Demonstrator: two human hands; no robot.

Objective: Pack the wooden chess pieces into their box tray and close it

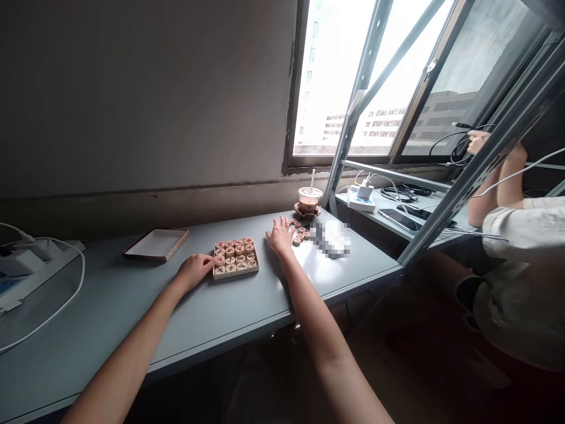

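Observation:
A shallow box [236, 272] holds rows of round wooden Chinese chess pieces [241, 258] with red and black characters. My left hand [196, 272] is closed at the box's left wall, its fingertips over the edge and against a piece there; the thumb is partly hidden. To the right of the box, my right hand [281, 237] lies over the table with its fingers spread. Several loose Chinese chess pieces [301, 234] lie just beyond and beside its fingers. Whether the right fingertips touch any of them is hard to see.
An upturned box lid [156, 244] lies left of the box. A drink cup with a straw [309, 199] stands at the back, beside a blurred-out item [331, 238]. Power strips [26, 271] and cables sit at both sides. Another person's arm [498, 171] holds a cable behind the metal frame.

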